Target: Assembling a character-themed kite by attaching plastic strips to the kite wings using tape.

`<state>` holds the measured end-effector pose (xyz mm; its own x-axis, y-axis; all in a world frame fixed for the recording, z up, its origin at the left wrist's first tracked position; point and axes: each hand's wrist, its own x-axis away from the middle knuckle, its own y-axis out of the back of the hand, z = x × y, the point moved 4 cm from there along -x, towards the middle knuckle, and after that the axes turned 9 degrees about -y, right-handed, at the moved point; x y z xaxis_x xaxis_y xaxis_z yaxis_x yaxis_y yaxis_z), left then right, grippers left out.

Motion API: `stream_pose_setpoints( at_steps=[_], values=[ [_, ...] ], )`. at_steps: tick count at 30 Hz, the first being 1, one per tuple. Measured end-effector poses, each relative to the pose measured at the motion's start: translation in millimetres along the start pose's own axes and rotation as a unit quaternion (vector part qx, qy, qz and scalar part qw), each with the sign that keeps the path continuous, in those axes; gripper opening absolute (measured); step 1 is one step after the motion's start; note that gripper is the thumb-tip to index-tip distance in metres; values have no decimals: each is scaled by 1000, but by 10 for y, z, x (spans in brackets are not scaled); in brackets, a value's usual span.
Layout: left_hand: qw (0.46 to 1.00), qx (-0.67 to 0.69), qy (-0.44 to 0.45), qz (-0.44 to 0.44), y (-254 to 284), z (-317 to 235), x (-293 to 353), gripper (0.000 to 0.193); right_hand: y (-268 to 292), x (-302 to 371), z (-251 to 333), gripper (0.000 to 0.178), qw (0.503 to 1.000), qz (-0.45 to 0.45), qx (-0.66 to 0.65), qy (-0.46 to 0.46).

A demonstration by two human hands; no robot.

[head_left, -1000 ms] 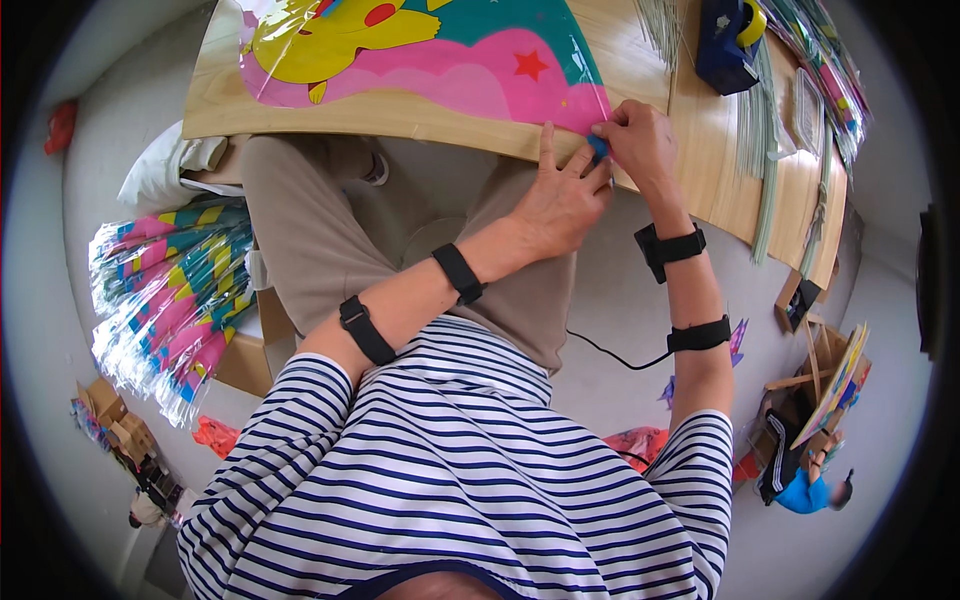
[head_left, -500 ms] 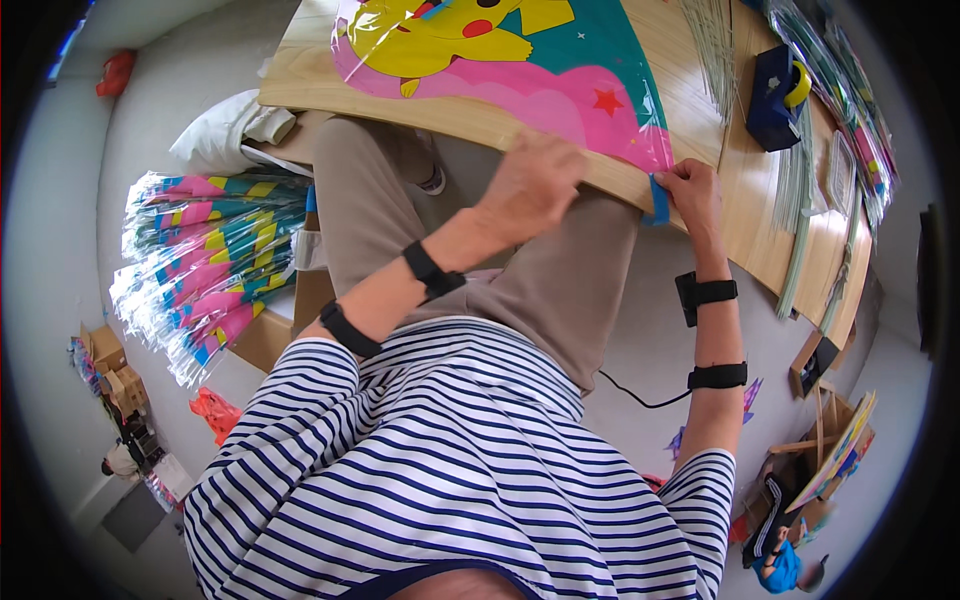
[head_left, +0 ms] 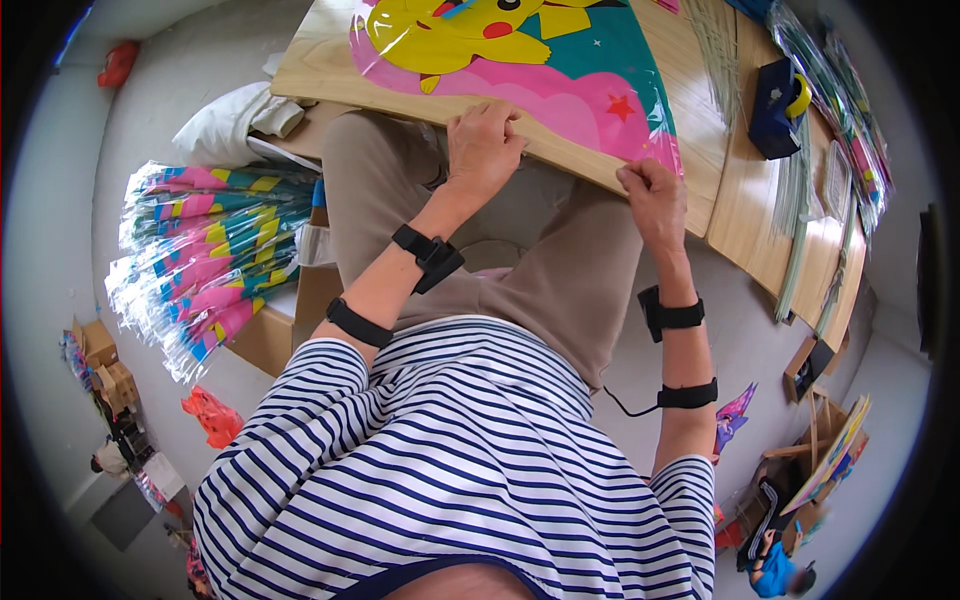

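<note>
Work surface: pale wood-grain counter (head_left: 315,70) with a curved near edge.
Left hand (head_left: 485,150): fingers loosely curled at the glossy sheet's near edge; cannot tell whether it grips anything.
Right hand (head_left: 655,200): thumb and fingers drawn nearly together by the sheet's near right corner; the pinch itself is hidden.
Glossy sheet: pink-and-teal plastic film with a yellow cartoon figure (head_left: 535,85), lying flat on the counter beyond both hands.
Counter's right: dark-blue tape dispenser with a yellow roll (head_left: 772,115), near thin pale-green sticks (head_left: 790,240).
Farther off: person in a blue top (head_left: 775,572).
</note>
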<state>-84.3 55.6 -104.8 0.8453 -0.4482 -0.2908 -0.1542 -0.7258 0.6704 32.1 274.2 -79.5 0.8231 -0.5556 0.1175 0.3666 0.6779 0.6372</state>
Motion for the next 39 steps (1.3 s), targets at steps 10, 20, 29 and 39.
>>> stream_pose_setpoints(
  at_steps=[10,20,29,39],
  values=[
    [999,18,-7,-51,-47,83,42,14,-542,200,181,13,995,98,-20,-3],
    [996,-49,-25,-72,-35,127,-16,15,-704,89,395,16,997,71,32,20],
    [996,78,-23,-47,95,115,-24,13,-877,56,532,16,989,42,118,73],
    [987,-56,-151,24,135,111,-49,5,-1211,-97,613,14,967,-32,122,222]
  ],
)
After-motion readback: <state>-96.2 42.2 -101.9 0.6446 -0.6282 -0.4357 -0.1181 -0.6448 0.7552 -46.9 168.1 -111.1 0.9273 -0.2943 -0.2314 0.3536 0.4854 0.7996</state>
